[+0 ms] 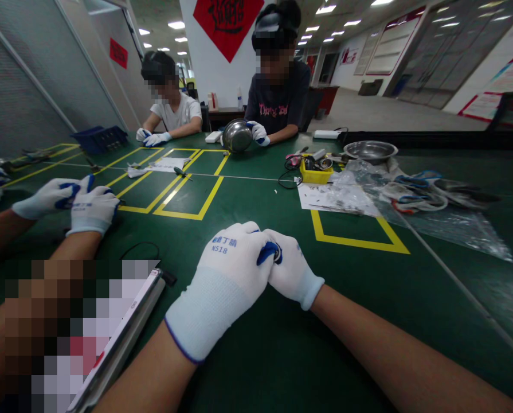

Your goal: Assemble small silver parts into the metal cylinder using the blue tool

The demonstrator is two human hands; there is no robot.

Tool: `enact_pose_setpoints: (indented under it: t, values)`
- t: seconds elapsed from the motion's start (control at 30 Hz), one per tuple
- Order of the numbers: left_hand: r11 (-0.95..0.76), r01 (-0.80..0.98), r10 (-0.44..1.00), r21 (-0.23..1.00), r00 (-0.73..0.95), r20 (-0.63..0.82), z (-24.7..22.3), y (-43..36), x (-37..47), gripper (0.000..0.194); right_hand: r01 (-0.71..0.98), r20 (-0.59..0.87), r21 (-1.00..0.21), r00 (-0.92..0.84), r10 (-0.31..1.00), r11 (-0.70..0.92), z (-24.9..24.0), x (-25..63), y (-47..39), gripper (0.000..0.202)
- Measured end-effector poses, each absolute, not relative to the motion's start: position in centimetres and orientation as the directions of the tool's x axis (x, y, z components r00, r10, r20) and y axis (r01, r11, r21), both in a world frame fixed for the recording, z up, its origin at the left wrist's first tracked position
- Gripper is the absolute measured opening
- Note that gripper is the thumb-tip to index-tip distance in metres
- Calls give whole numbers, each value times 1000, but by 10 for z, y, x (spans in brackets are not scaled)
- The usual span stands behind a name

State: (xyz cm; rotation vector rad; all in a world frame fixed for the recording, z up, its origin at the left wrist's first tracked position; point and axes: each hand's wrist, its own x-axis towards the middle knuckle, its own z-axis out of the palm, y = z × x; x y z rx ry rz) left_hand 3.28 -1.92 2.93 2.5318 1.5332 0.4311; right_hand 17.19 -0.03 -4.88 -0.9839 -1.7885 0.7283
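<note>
My left hand (232,261) and my right hand (291,268), both in white gloves with blue palms, meet above the green table. Their fingers are closed and pressed together around a small, dark, shiny piece (277,256). Only a sliver of it shows between the gloves, so its kind cannot be made out. The left glove's back is turned to me and covers most of its fingertips. Beyond the right hand, a white paper sheet (310,198) lies under small bits and clear plastic.
A yellow bin (316,175) of metal parts, a steel basin (370,151), a plastic bag (466,229) and cables lie at right. Left are a co-worker's gloved hands (93,207) and a flat device (131,312). Across the table, another person holds a steel bowl (238,136).
</note>
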Motion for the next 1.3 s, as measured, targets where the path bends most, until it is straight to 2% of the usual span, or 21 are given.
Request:
enact_pose_setpoints:
  t: [0.13,0.37,0.53,0.77,0.97,1.1,1.3]
  values:
    - [-389,867,921,311,363,140,32,-22,37,12,293,455,-806,-247,855,514,-50,172,1,18]
    - [-373,843,928,388,334,167,28,-22,36,11,268,443,-824,-243,863,499,-50,171,1,20]
    - [-278,845,961,456,249,124,29,-22,37,9,301,440,-814,-241,865,497,-50,171,0,18]
    - [-270,856,962,441,219,163,29,-23,38,10,342,460,-776,-267,847,530,-51,171,1,17]
    - [-205,847,979,490,170,115,32,-19,37,10,325,452,-785,-281,846,528,-49,171,0,12]
    - [-155,807,985,570,167,31,36,-13,33,18,326,436,-788,-303,848,522,-48,171,-2,13]
    - [-142,692,970,708,239,-39,33,-8,29,15,333,438,-783,-305,846,526,-48,172,-1,15]
